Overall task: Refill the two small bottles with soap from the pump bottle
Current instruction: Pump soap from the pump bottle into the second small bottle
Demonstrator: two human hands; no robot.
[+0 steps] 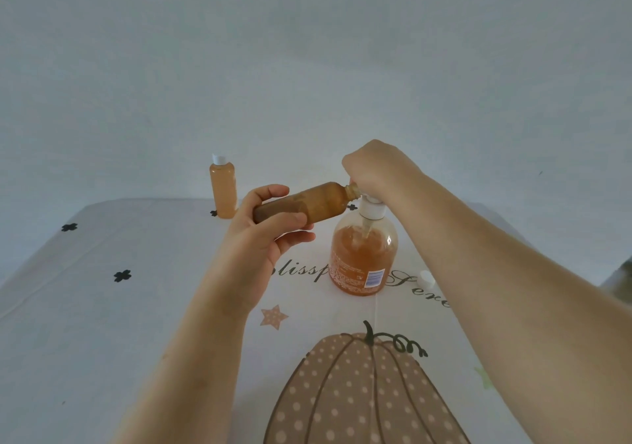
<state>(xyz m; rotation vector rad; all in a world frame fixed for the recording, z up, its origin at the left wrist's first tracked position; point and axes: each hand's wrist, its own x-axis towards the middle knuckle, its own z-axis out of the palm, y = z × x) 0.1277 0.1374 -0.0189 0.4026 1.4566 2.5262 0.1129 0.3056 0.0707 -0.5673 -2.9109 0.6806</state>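
Left hand [263,235] grips uncapped small bottle [301,202], tilted sideways, neck at the pump bottle [362,255] spout, mid-tabletop [102,306]. Right hand [376,169] curls over pump head. Second small bottle [223,188] stands capped, far left. Loose cap [427,278] right.

2 arms are in view, bare along their whole visible length. The left forearm [191,358] looks slim and runs to the left hand [260,238]; the right forearm [496,272] fills more of the view, broad at the lower edge and narrowing to the right hand [379,169].
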